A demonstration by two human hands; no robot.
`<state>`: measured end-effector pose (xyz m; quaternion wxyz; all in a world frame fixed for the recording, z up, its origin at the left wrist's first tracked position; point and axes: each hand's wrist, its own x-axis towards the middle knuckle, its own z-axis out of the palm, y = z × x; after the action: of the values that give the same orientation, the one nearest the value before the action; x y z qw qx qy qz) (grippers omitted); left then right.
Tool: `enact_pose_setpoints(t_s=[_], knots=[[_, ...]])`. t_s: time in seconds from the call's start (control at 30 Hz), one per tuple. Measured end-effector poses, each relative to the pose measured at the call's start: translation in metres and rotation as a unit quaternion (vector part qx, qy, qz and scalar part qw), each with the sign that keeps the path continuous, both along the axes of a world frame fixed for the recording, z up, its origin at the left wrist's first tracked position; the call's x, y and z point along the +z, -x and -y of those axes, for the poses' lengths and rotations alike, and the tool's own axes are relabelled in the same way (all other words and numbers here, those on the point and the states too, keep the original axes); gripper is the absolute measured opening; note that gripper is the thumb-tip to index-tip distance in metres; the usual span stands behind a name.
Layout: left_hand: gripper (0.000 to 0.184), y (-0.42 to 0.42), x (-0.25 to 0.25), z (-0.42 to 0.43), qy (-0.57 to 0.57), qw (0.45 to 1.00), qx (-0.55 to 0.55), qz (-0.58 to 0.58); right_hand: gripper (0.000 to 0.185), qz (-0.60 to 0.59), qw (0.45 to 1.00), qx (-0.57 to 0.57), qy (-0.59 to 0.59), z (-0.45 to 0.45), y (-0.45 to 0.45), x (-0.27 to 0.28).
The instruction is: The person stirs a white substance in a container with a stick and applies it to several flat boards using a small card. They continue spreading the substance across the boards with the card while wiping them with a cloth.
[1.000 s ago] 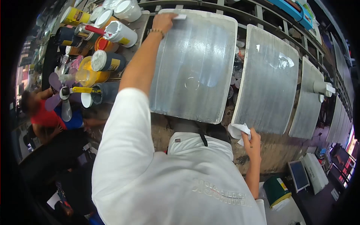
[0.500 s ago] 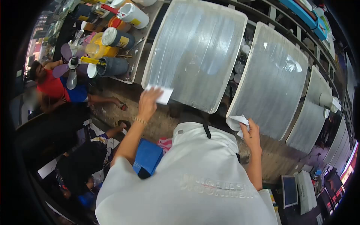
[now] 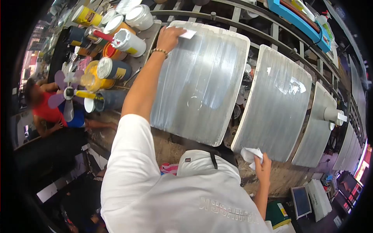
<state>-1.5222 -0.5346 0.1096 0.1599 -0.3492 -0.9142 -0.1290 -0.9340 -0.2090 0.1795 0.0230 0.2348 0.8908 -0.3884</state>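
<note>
My left hand (image 3: 168, 39) reaches to the far left corner of a large grey panel (image 3: 202, 120) with whitish edges. Its fingers are closed on a small flat white card (image 3: 188, 34), which lies at the panel's surface. Pale bluish streaks run along the panel from far edge to near edge. My right hand (image 3: 264, 169) is down by the near edge of a second grey panel (image 3: 272, 116), its fingers shut on a crumpled white sheet (image 3: 251, 154); whether it is paper or cloth I cannot tell.
Paint tubs stand on a bench at the left, among them a white bucket (image 3: 130, 42) with a red handle. A purple-bladed fan (image 3: 68, 92) is nearby. A person in a red top (image 3: 44, 106) sits beyond it. More panels (image 3: 311, 139) continue rightward along a metal frame (image 3: 233, 21).
My left hand has swept with the card from the panel's near left corner to its far left corner. The right hand still holds the crumpled sheet, and the view has shifted slightly.
</note>
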Motion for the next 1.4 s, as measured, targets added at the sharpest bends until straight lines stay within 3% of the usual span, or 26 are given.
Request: enact_pose_setpoints(t_s=[0.13,0.2,0.23,0.3,0.37,0.57,0.67,0.7,0.77,0.87,0.9,0.93,1.0,1.13,1.33,1.4], knots=[[0.044,0.033,-0.011,-0.02,-0.003,1.0,0.006,-0.012,0.027,0.058,0.992,-0.077,0.082,0.024,0.013,0.014],[0.044,0.024,-0.014,-0.016,-0.064,0.989,0.03,0.129,0.027,0.056,0.991,-0.074,0.092,0.03,0.014,0.007],[0.044,0.011,-0.01,-0.011,-0.067,0.991,0.019,0.118,0.026,0.047,0.993,-0.075,0.08,0.038,0.025,0.011],[0.045,-0.032,-0.002,0.005,-0.013,0.993,0.059,0.105,0.028,0.049,0.994,-0.064,0.078,0.042,0.033,0.007],[0.044,-0.091,-0.017,0.04,-0.007,0.998,0.027,0.06,0.03,0.043,0.995,-0.051,0.075,0.042,0.051,0.004],[0.048,-0.33,0.04,0.113,0.071,0.968,0.086,0.227,0.026,0.028,0.995,-0.026,0.091,0.037,0.068,-0.002],[0.047,-0.315,0.063,0.119,0.09,0.939,0.062,0.325,0.024,0.014,0.994,-0.02,0.105,0.036,0.076,0.001],[0.046,-0.283,0.069,0.101,0.052,0.975,0.031,0.214,0.026,0.021,0.995,-0.005,0.097,0.035,0.08,0.008],[0.039,-0.199,0.067,0.057,0.03,0.994,-0.012,0.107,0.026,-0.003,0.997,0.025,0.078,0.031,0.088,0.019],[0.038,-0.07,0.039,-0.026,-0.017,0.992,-0.004,0.121,0.022,-0.006,0.997,0.02,0.07,0.025,0.096,0.034],[0.04,-0.038,0.018,-0.046,-0.018,0.997,-0.017,0.072,0.02,-0.024,0.997,0.029,0.07,0.023,0.097,0.037],[0.041,-0.026,0.019,-0.063,0.025,0.997,-0.001,0.075,0.02,-0.018,0.997,0.028,0.07,0.023,0.092,0.038],[0.041,-0.015,-0.004,-0.071,0.004,0.998,-0.013,0.054,0.021,-0.017,0.998,0.018,0.066,0.018,0.089,0.037],[0.043,-0.095,-0.019,-0.041,-0.046,0.995,-0.005,0.088,0.022,-0.036,0.994,0.023,0.103,0.02,0.068,0.019],[0.062,-0.381,0.019,0.058,0.03,0.97,0.059,0.234,0.023,-0.004,0.988,0.064,0.141,0.018,0.049,-0.008],[0.06,-0.418,0.027,0.077,0.042,0.965,0.062,0.25,0.022,-0.001,0.986,0.042,0.159,0.014,0.052,-0.004]])
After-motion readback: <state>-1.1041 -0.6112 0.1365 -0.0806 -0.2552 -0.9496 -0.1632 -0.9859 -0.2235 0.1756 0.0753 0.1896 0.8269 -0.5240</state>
